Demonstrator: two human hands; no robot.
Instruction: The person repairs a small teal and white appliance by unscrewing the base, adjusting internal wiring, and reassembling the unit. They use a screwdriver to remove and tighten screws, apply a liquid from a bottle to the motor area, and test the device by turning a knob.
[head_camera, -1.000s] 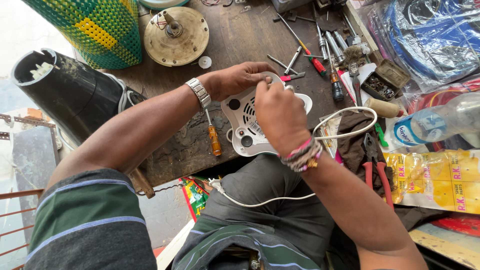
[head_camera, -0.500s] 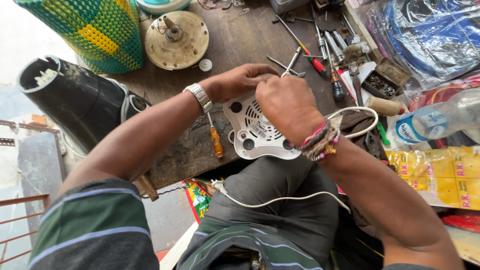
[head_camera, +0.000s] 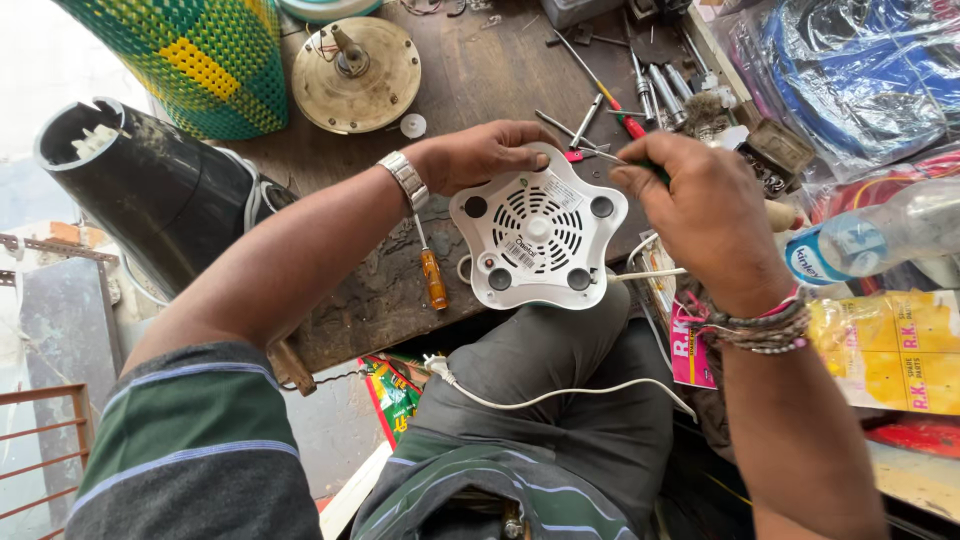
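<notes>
Reaching in from the left, the left hand (head_camera: 480, 155) curls over the far edge of a white plastic base (head_camera: 538, 238), a rounded five-lobed piece with a vented centre and dark round feet, sitting at the near edge of the scratched wooden worktop (head_camera: 480, 80) above the person's lap. The right hand (head_camera: 700, 205) comes from the right, fingers closed on a thin green-handled tool (head_camera: 640, 162) at the base's far right lobe. An orange-handled screwdriver (head_camera: 432, 275) lies just left; tools crowd the far side.
</notes>
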